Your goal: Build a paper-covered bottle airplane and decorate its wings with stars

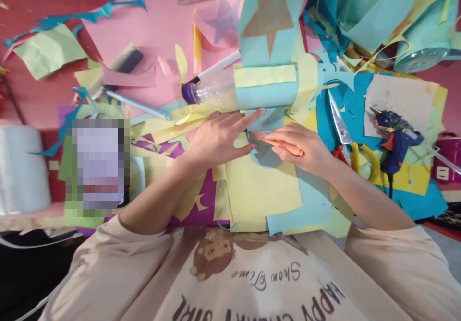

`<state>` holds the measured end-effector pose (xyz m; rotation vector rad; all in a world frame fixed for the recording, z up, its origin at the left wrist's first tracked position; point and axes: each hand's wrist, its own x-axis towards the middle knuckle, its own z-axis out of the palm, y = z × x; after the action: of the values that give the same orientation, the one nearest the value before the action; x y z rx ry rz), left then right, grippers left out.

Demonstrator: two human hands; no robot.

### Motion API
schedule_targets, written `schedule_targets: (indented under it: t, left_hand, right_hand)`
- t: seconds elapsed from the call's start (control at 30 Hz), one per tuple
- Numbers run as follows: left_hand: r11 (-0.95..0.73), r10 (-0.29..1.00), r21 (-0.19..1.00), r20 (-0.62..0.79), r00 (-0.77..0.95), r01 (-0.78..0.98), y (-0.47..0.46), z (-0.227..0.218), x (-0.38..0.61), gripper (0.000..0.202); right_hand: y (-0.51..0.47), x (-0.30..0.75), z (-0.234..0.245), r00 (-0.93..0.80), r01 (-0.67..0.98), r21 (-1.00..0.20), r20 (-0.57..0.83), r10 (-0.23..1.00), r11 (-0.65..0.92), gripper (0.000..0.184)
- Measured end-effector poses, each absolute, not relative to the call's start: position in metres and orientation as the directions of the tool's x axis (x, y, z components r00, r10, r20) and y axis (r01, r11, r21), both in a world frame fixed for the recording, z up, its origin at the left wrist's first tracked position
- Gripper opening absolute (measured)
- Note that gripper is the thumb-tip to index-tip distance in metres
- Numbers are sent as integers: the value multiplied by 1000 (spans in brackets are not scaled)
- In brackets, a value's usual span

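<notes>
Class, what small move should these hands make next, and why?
Probably one short, careful stroke of the orange pen-like tool along the light blue paper piece: the right hand grips the tool with its tip at the paper, and the left hand lies with fingers spread at the piece's edge, apparently steadying it.

Slim orange pencil-like stick (293, 148), slanted, tip at round-ended blue paper (265, 158), atop yellow sheet (262, 194).

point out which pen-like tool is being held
The slim orange pen-like stick, in the right hand; the others, like the light-blue plastic pen, lie loose.
</notes>
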<state>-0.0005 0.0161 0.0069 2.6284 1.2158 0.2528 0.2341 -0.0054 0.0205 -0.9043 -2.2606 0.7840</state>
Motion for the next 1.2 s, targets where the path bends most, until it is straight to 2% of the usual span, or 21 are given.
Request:
schedule_targets:
  t: [0.2,0.7,1.2]
  left_hand:
    - [-631,765,279,68,641,724,16,5,-1,60]
    - [-634,763,281,73,643,720,16,7,-1,59]
    - [-613,774,268,18,633,743,16,8,-1,63]
  right_hand:
    - [-6,234,22,-609,426,-699,248,754,574,21]
    - [-6,235,21,-593,403,-716,270,759,570,15]
    - [-6,242,26,-582,378,-770,234,779,514,13]
